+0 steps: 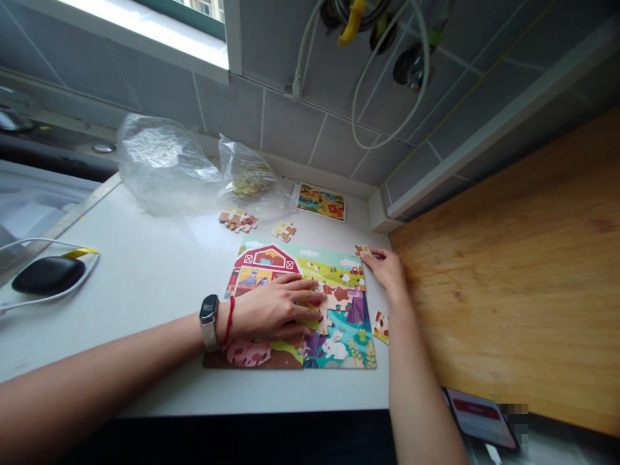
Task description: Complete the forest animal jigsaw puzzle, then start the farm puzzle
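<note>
A farm jigsaw puzzle (339,342) with a red barn lies nearly assembled on the white counter (155,271). My left hand (276,307) rests flat on the puzzle's middle, fingers stretched out and pressing the pieces. A watch and a red string sit on that wrist. My right hand (387,268) is at the puzzle's top right corner, fingers pinched on a loose puzzle piece (362,250). Another loose piece (381,326) lies just right of the puzzle, beside my right forearm.
Small clusters of loose pieces (238,220) (284,230) lie behind the puzzle. A picture card (320,201) leans on the tiled wall. Clear plastic bags (165,161) sit at the back left. A wooden board (513,271) is at right, a black object (48,274) at left, a phone (479,416) at bottom right.
</note>
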Demonstrator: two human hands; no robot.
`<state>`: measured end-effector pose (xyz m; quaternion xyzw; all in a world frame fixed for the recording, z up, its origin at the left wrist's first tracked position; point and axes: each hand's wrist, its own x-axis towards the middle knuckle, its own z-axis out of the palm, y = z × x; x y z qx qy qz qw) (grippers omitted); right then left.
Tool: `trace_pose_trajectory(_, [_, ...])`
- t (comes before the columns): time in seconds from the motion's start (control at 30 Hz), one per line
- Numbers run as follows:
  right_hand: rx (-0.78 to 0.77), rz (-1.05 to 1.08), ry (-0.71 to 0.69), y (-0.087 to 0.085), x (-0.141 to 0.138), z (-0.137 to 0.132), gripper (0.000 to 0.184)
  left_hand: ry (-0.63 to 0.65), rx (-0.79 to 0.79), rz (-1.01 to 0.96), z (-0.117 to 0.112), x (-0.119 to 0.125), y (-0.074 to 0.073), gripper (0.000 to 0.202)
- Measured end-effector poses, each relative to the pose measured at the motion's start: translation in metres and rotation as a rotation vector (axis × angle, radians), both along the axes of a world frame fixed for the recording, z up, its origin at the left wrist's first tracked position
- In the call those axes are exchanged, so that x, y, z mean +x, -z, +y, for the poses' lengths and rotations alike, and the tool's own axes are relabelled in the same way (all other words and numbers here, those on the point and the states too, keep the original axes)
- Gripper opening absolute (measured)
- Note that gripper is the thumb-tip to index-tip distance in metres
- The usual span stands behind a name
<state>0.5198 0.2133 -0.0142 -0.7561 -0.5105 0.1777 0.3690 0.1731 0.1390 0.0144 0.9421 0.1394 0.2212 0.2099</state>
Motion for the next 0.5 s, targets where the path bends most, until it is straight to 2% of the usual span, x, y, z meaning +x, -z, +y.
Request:
trace_pose_trajectory(0.13, [0.071,0.107,0.005,0.001,-0.003,0.005,0.041,-0.003,-0.003,-0.013,0.000,0.000,-0.001,0.028])
trace_pose_trajectory(0.27, [0.206,0.221,-0.019,-0.008,-0.019,0.002,0.052,-0.004,0.003,-0.018,-0.001,0.001,-0.001,0.028])
trace_pose_trajectory(0.37, [0.312,0.473,-0.093,-0.019,-0.037,-0.003,0.062,-0.003,0.012,0.006,-0.001,0.001,-0.001,0.027])
trace_pose_trajectory(0.5, [0.279,0.724,-0.189,-0.030,-0.059,-0.010,0.058,0.000,0.017,0.030,0.000,0.001,-0.001,0.027])
